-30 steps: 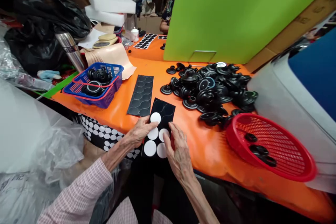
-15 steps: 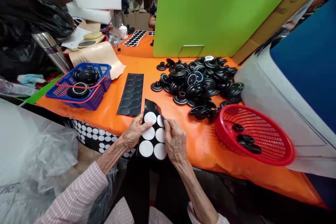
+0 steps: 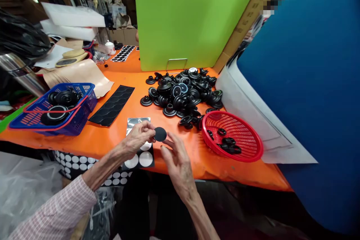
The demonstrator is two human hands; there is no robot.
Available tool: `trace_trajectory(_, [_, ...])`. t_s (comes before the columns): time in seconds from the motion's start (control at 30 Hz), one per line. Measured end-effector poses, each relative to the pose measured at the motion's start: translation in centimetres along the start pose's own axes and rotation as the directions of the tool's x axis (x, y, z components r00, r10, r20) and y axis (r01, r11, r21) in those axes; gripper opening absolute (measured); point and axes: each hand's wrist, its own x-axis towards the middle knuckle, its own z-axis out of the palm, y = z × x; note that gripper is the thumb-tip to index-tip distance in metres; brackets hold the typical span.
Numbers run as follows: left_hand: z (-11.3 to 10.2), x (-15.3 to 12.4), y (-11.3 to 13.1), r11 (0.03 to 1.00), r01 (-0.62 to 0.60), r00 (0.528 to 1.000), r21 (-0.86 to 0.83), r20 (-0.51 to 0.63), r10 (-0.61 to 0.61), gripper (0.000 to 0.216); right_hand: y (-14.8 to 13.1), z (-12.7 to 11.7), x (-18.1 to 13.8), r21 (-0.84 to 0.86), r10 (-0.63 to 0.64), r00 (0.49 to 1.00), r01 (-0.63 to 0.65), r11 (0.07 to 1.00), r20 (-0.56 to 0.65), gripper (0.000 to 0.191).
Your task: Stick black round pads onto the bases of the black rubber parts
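Note:
My left hand (image 3: 137, 138) pinches a round black sticker (image 3: 160, 134) by its left edge. Close by on the right, my right hand (image 3: 178, 161) is open, thumb and fingers apart, the fingertips near the sticker's right side. Under my left hand, at the table's front edge, lies a black sheet with white circles (image 3: 145, 159); its far end looks shiny and my hand hides part of it. A dark sticker sheet marked with round cuts (image 3: 112, 105) lies farther left.
Black knob-like parts (image 3: 180, 93) are heaped on the orange table. A red basket (image 3: 246, 131) with several black pieces stands at the right; a blue basket (image 3: 90, 105) with black parts at the left. A green board (image 3: 180, 18) rises behind, a blue panel (image 3: 303, 63) at the right.
Both hands held the white-circle sheet; now it lies on the table. My left hand has a round black sticker, and my right hand has let go. The view has turned right.

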Motion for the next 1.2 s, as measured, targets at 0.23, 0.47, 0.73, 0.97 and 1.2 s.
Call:
trace_trajectory(0.23, [4.0, 4.6, 2.1, 0.807, -0.069, 0.988, 0.586, -0.071, 0.136, 0.034, 0.4, -3.3, 0.4, 0.142, 0.226, 0.917, -0.188, 0.972, -0.328, 0.031])
trace_trajectory(0.47, [9.4, 10.9, 1.7, 0.936, 0.351, 0.935, -0.034, -0.047, -0.353, 0.019, 0.3, -6.7, -2.3, 0.022, 0.218, 0.966, -0.217, 0.976, -0.14, 0.029])
trace_trajectory(0.73, [5.6, 4.9, 0.3, 0.971, 0.206, 0.976, -0.12, -0.043, -0.212, 0.026, 0.3, -7.6, -2.7, -0.176, 0.07, 0.998, -0.071, 0.982, -0.008, 0.021])
trace_trajectory(0.97, [1.4, -1.9, -2.1, 0.946, 0.076, 0.996, -0.316, -0.025, -0.088, 0.039, -1.9, -5.2, -1.6, 0.143, 0.233, 0.971, -0.239, 0.96, 0.057, 0.026])
trace_trajectory(1.2, [0.4, -4.2, -3.4, 0.912, 0.061, 0.998, -0.405, 0.016, -0.06, 0.047, -1.5, -3.0, -1.0, 0.256, 0.351, 0.936, -0.343, 0.904, 0.018, 0.029])
